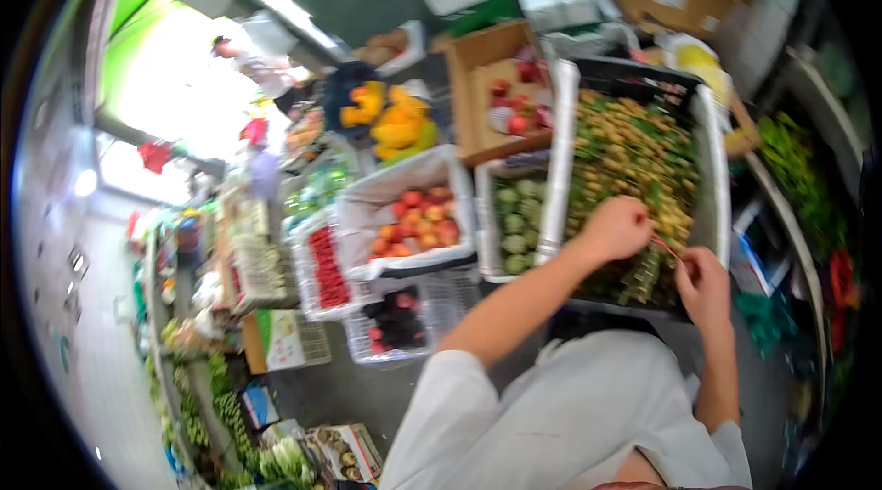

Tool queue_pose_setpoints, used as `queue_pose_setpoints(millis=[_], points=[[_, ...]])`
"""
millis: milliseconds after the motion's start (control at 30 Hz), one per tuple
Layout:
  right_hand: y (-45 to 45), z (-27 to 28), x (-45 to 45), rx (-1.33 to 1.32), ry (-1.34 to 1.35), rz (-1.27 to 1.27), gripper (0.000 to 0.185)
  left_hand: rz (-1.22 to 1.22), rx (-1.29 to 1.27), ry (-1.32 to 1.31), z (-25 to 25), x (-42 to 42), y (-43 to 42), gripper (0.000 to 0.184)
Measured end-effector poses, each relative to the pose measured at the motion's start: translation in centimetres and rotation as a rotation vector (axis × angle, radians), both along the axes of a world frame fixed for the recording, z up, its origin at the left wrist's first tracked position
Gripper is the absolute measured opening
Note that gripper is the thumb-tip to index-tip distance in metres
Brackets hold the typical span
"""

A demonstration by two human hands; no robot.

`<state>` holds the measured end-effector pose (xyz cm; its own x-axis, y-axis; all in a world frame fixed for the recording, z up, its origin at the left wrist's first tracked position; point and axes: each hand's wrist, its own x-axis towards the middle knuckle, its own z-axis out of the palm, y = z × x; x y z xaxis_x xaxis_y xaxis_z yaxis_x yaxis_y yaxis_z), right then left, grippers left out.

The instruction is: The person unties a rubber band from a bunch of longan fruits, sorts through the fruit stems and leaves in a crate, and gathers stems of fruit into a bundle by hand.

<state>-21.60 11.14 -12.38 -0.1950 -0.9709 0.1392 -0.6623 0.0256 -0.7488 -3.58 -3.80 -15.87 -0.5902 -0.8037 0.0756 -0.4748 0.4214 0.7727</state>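
Observation:
A large dark crate with white padded sides holds many small yellow-brown fruits on leafy stems, which look like longans. My left hand is closed over the near part of the crate, pinching one end of a thin red band. Just right of it and lower, my right hand pinches the band's other end. The band is stretched short between the fingers. Below it, a bundle of greenish stems hangs between the hands; whether the band loops around it I cannot tell.
Left of the crate stand a box of green knobbly fruit, a lined crate of peach-like fruit and a tray of red berries. A cardboard box with red fruit is behind. A person stands near the bright doorway.

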Motion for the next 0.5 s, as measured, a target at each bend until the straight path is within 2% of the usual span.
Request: queue_pose_setpoints(millis=[67, 133, 200, 267, 367, 400, 433, 500], points=[[0.0, 1.5, 1.1, -0.066, 0.076, 0.108, 0.042, 0.026, 0.045, 0.035, 0.3, -0.2, -0.3, 0.025], [-0.1, 3.5, 1.8, 0.047, 0.100, 0.243, 0.062, 0.051, 0.106, 0.109, 0.6, -0.4, 0.1, 0.023], [-0.8, 2.2, 1.4, 0.004, 0.162, 0.280, 0.063, 0.039, 0.144, 0.132, 0.8, -0.3, 0.1, 0.021], [-1.4, 1.4, 0.7, -0.014, 0.265, 0.335, 0.065, 0.044, 0.323, 0.193, 1.4, 0.0, 0.3, 0.020], [-1.7, -1.0, 0.5, -0.101, 0.156, 0.209, 0.063, -0.016, 0.385, 0.247, 2.0, 1.1, 0.4, 0.026], [-1.9, -0.5, 0.5, -0.244, 0.146, 0.202, 0.061, -0.124, 0.070, 0.215, 1.5, 1.4, 0.3, 0.031], [-1.8, -0.9, 0.2, -0.184, 0.096, 0.133, 0.058, -0.118, 0.074, 0.218, 0.9, 1.3, 0.6, 0.031], [-2.3, -1.3, 0.1, -0.340, 0.124, 0.091, 0.055, -0.242, -0.039, 0.236, 0.9, 0.9, 1.3, 0.038]])
